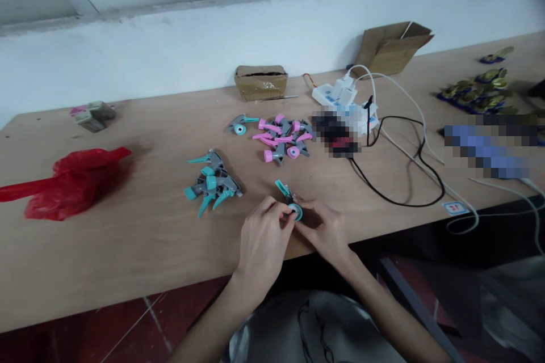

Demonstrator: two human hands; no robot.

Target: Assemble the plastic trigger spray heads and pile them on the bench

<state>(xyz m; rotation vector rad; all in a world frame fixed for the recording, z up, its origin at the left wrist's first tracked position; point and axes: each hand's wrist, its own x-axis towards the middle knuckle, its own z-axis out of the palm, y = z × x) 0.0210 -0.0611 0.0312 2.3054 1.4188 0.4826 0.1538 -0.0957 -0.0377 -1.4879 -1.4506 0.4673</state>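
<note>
Both my hands meet near the front edge of the wooden table [128,249], pinched on one teal and grey spray trigger head [289,199]. My left hand [261,244] grips its teal round cap with thumb and fingers. My right hand [326,229] holds the other side of it, fingers curled. The teal trigger lever sticks up and away from me. A small heap of teal and grey trigger heads [213,182] lies just left of my hands. A heap of pink and grey ones [283,139] lies beyond, with a single teal one [239,123] beside it.
A red plastic bag [72,181] lies at the left. A white power strip [344,99] with black and white cables [409,181] sits right of centre. Two cardboard boxes [260,81] [394,45] stand by the white wall. Blue and gold items [477,93] lie far right.
</note>
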